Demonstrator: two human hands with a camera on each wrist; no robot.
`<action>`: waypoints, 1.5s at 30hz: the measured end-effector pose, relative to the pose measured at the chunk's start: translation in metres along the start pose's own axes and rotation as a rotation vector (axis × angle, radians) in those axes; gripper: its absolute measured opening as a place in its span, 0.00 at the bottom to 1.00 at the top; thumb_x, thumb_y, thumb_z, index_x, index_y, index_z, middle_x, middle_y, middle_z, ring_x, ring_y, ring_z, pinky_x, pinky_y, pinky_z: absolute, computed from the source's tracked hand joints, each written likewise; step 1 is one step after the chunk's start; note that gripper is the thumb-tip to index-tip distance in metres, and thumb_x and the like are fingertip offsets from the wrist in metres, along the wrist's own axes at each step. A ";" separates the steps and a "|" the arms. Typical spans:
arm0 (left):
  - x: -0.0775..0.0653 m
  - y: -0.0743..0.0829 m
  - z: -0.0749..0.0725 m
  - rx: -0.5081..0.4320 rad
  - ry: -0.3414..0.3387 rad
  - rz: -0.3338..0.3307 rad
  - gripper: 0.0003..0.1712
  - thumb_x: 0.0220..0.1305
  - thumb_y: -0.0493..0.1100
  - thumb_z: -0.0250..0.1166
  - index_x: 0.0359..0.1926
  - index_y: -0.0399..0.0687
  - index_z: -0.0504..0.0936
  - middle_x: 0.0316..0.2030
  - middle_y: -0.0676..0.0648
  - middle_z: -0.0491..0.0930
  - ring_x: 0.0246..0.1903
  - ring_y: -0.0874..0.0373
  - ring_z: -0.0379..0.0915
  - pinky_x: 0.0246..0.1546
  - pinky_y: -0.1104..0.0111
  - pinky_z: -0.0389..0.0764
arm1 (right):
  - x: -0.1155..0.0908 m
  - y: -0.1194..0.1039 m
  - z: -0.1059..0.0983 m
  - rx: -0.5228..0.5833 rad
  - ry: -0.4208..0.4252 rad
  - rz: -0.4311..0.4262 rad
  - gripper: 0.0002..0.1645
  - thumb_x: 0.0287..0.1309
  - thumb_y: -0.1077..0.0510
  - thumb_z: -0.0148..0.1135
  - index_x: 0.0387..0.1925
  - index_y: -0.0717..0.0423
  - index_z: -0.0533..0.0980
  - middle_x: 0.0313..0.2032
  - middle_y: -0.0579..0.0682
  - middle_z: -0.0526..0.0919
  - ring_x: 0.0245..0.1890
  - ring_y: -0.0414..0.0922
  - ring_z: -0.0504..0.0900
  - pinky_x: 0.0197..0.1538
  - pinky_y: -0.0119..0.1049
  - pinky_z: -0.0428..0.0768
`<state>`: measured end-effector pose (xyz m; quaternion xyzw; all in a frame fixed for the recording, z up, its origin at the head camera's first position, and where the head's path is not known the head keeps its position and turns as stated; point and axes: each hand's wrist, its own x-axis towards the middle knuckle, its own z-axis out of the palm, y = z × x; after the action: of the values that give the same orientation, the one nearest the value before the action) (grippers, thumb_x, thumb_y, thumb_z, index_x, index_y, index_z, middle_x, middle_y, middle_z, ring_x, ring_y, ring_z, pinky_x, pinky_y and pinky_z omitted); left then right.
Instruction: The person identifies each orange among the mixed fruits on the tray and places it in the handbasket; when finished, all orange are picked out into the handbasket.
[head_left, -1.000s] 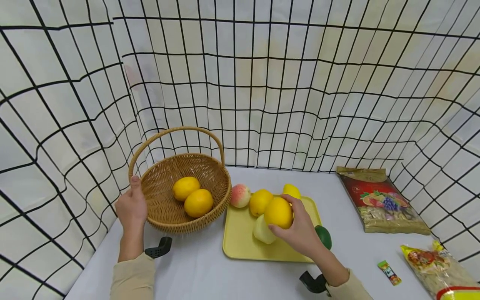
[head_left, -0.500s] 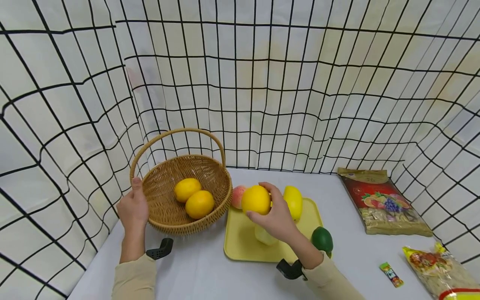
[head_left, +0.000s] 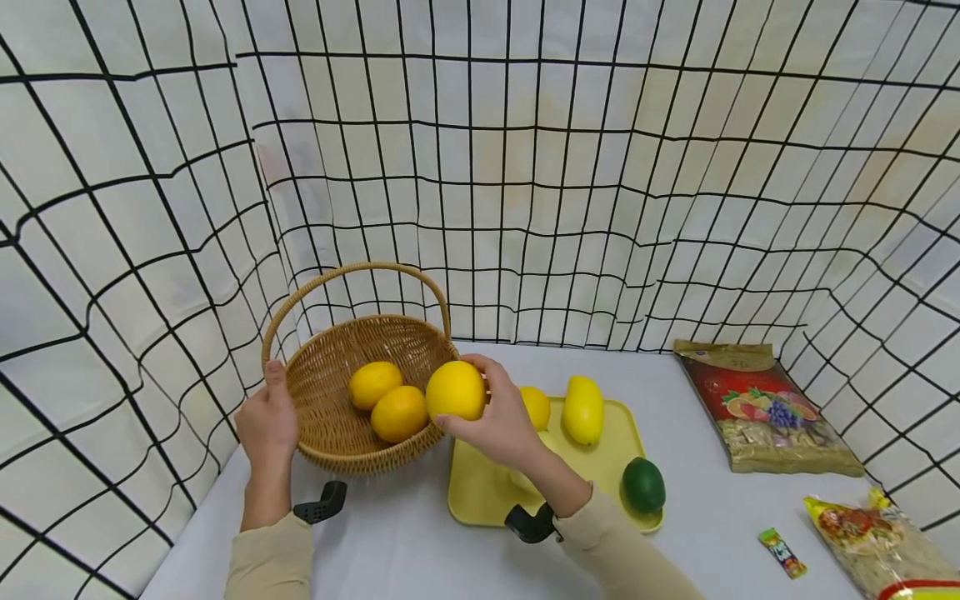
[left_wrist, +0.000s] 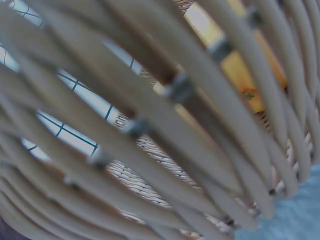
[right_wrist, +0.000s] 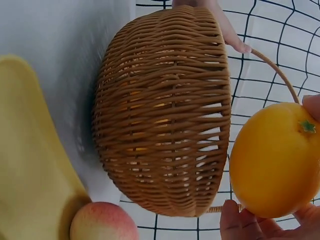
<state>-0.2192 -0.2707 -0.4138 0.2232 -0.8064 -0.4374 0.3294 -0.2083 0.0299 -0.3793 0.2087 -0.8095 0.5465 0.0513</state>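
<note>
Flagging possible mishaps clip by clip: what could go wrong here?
The round yellow-orange fruit in the right hand overlaps the edge of the brown wicker basket in the head view; released early, it might drop outside. Lowered fast, it could knock the two oval yellow-orange fruits inside. If the left hand gripping the basket slackens, it may shift.

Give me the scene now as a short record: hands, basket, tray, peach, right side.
Left hand: grips the basket near its handle's base
Right hand: holds an orange by the basket's right rim
Basket: two similar fruits inside
Tray: second orange, long yellow fruit, green fruit at its right edge
Peach: by the tray's edge, right wrist view
Right side: red bag, clear printed bag, small wrapped snack
</note>
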 end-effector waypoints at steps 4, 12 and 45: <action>0.000 0.001 0.000 -0.008 0.008 0.006 0.40 0.70 0.72 0.38 0.12 0.48 0.57 0.08 0.52 0.53 0.10 0.59 0.44 0.14 0.67 0.47 | 0.006 -0.005 0.010 0.032 -0.035 -0.026 0.49 0.48 0.49 0.75 0.69 0.46 0.61 0.58 0.47 0.70 0.47 0.46 0.76 0.42 0.39 0.80; 0.000 -0.003 0.001 -0.006 0.012 0.011 0.40 0.71 0.72 0.38 0.12 0.48 0.57 0.08 0.52 0.53 0.11 0.59 0.43 0.14 0.67 0.47 | 0.019 -0.009 0.029 -0.023 -0.060 -0.068 0.46 0.47 0.44 0.75 0.67 0.38 0.63 0.57 0.41 0.71 0.47 0.42 0.76 0.43 0.38 0.78; -0.001 -0.001 0.003 -0.018 0.025 0.037 0.41 0.70 0.73 0.39 0.11 0.48 0.56 0.08 0.53 0.51 0.11 0.60 0.41 0.14 0.69 0.45 | 0.048 -0.019 0.070 -0.234 -0.378 -0.026 0.48 0.45 0.34 0.74 0.66 0.41 0.68 0.46 0.40 0.79 0.40 0.35 0.76 0.40 0.30 0.76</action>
<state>-0.2205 -0.2692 -0.4158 0.2109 -0.8023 -0.4354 0.3496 -0.2340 -0.0533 -0.3760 0.3104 -0.8599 0.3992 -0.0703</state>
